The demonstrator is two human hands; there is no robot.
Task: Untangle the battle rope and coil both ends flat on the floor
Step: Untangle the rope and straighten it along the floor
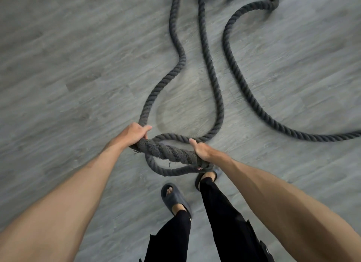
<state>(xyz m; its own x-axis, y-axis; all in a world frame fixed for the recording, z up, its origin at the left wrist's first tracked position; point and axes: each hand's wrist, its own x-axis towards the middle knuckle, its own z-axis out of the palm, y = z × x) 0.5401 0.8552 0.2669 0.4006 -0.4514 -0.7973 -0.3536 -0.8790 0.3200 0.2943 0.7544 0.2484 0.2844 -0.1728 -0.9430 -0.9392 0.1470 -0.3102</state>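
Observation:
A thick dark grey battle rope (213, 78) snakes over the floor in long curves from the top of the view. Its frayed end section (170, 151) is lifted off the floor and held level between my hands. My left hand (134, 133) grips the frayed tip on the left. My right hand (202, 150) grips the same section on the right. A small loop of rope (168, 170) hangs below the held part. Another strand (293, 131) runs off to the right edge. More rope bunches at the top edge.
The floor is grey wood-look planks (68, 66). My feet in dark slide sandals (175, 200) stand just below the hanging loop, with black trousers (220, 213) beneath them in the frame.

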